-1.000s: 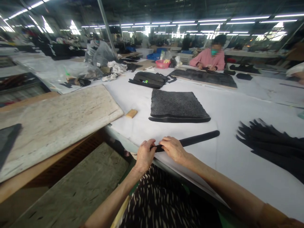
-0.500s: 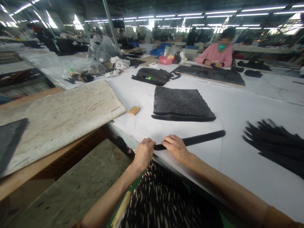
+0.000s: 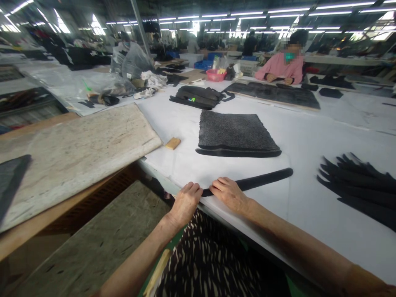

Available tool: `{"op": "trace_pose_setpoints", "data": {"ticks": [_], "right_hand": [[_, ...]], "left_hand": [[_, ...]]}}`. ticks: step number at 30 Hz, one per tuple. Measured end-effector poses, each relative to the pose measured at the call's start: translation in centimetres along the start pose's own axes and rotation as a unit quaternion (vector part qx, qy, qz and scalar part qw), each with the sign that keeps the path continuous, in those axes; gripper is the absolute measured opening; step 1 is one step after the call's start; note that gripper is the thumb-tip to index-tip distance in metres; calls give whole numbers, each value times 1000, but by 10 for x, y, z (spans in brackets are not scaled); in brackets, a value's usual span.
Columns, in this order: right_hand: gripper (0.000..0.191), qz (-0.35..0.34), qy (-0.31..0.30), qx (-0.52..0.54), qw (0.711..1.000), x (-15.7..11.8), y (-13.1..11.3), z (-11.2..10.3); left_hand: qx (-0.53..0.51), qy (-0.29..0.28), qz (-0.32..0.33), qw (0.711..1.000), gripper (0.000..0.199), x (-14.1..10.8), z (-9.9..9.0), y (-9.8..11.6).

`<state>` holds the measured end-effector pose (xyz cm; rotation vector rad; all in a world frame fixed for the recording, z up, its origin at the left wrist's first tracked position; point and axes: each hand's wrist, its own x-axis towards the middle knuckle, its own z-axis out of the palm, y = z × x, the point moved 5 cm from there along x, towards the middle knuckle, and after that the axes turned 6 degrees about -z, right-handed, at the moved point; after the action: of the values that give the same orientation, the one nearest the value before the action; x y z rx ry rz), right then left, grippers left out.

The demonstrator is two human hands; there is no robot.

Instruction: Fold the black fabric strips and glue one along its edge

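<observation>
A long, narrow black fabric strip [image 3: 264, 178] lies slantwise on the white table near its front edge. My left hand [image 3: 187, 202] is closed on the strip's left end, right at the table edge. A short way to the right, my right hand [image 3: 228, 192] grips the same strip, its fingers bent over it. A short piece of the strip shows between the two hands, and the far right end rests free on the table. Beyond it sits a stack of dark grey fabric pieces [image 3: 238, 130] with a black strip along its near side.
A yellowish block [image 3: 173, 143] lies left of the stack. Several black fabric strips [image 3: 359, 185] are fanned out at right. A pale covered board [image 3: 77, 152] stands at left. Farther back are a dark bundle [image 3: 198, 97], a pink basket [image 3: 215, 75] and a person in pink [image 3: 280, 68].
Both hands stay on the strip, with the left hand shifted very slightly left and down. The view has tilted a little. The person in pink has moved their hands.
</observation>
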<state>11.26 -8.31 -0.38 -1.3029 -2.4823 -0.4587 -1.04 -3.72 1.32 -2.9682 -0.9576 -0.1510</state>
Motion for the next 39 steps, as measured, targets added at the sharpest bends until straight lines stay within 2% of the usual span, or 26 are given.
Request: {"op": "trace_pose_setpoints", "data": {"ticks": [8,18,23,27,29,32,34,36,37,39], "right_hand": [[12,-20,1,-26,999,-1,-5,-3],[18,-8,-41,-26,999,4,-7,-7],[25,5,-63,-23,998,-7,-2,-8],[29,9,-72,-25,997,-16,-1,-15],[29,5,-78,-24,997,-15,-5,-16],[22,1,-78,-8,997,-5,-16,-15],[20,-6,-78,5,997,4,-24,-13],[19,-19,-81,10,996,12,-30,-11],[19,-26,-83,9,996,15,-32,-10],[21,-34,-82,6,996,18,-33,-8]], "left_hand": [[23,-15,50,998,16,-5,4,-1],[-113,111,38,987,52,-29,12,-19],[-149,164,18,975,48,-34,13,-25],[-168,164,12,972,49,-34,15,-26],[-194,182,-3,964,48,-36,15,-28],[-246,232,-63,939,43,-42,11,-32],[-297,257,-126,911,37,-49,9,-37],[-367,260,-209,868,29,-57,11,-43],[-410,245,-254,841,27,-60,14,-47],[-505,190,-327,776,36,-62,26,-51]]}}
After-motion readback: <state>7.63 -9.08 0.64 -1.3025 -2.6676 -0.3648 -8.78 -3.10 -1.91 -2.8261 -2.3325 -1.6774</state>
